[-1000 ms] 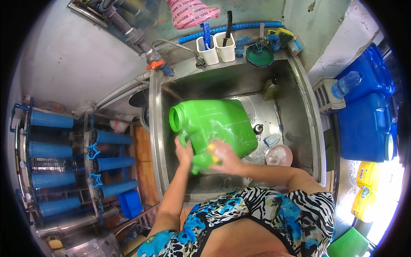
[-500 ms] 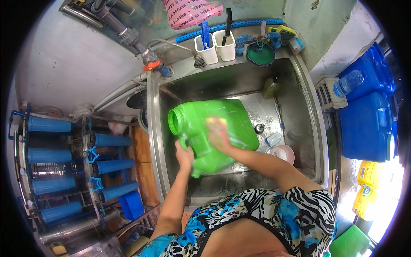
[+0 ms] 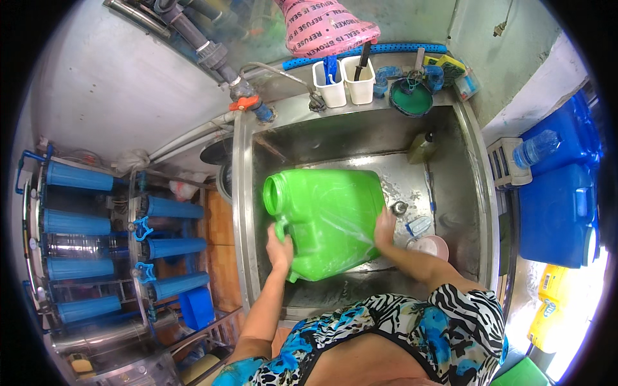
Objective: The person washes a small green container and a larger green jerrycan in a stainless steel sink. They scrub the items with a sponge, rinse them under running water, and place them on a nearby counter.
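Fingers of the left hand (image 3: 280, 252) are curled around the handle of a bright green, box-shaped plastic jerrycan (image 3: 335, 222), while the right hand (image 3: 385, 228) touches its base end; how far those fingers are closed, or whether anything is under them, I cannot tell. The jerrycan lies on its side within a rectangular stainless steel sink (image 3: 242, 193), its round threaded mouth uncapped and facing left. Its glossy wall is wet, with whitish suds streaked across the upper face and toward the base.

Counted out, there is one green jerrycan in the sink, with one small round pink bowl (image 3: 443, 246) and one yellowish-green bottle with a dark top (image 3: 420, 151). Two white rectangular plastic holders stand side by side on the back ledge, one at left (image 3: 332, 95), one at right (image 3: 359, 93). Seven blue cylindrical filter housings (image 3: 78, 222) show on the rack at left, four in one column and three in the other. One clear plastic bottle (image 3: 537, 148) lies at right, near at least two large blue plastic jerrycans (image 3: 557, 222).
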Available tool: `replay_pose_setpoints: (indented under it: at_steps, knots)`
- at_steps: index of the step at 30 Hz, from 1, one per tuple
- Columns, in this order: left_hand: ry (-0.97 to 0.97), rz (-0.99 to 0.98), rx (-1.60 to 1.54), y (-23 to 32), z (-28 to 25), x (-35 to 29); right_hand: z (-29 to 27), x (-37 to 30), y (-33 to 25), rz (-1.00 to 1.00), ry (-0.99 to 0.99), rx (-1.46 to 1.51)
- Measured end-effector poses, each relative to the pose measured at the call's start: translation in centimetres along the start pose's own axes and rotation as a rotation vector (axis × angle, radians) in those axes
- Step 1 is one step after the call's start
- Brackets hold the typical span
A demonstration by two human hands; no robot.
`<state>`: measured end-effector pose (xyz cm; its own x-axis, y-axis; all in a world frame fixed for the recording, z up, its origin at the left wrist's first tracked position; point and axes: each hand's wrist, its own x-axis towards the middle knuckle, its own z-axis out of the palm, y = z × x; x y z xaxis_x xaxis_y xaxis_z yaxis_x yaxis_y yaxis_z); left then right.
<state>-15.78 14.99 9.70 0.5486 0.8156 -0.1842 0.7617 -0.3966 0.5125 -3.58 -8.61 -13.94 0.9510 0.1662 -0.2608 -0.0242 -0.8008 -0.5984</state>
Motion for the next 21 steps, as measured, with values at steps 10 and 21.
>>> replay_pose_setpoints:
  at_steps: [10, 21]
  knots:
    - [-0.016, -0.019, 0.109, 1.3, -0.6, -0.3, -3.7, 1.1, -16.4, -0.723, -0.425, 0.787]
    - [0.011, 0.15, 0.223, 3.7, 0.7, 1.8, -2.7, -4.5, -12.0, -0.357, -0.212, 0.432]
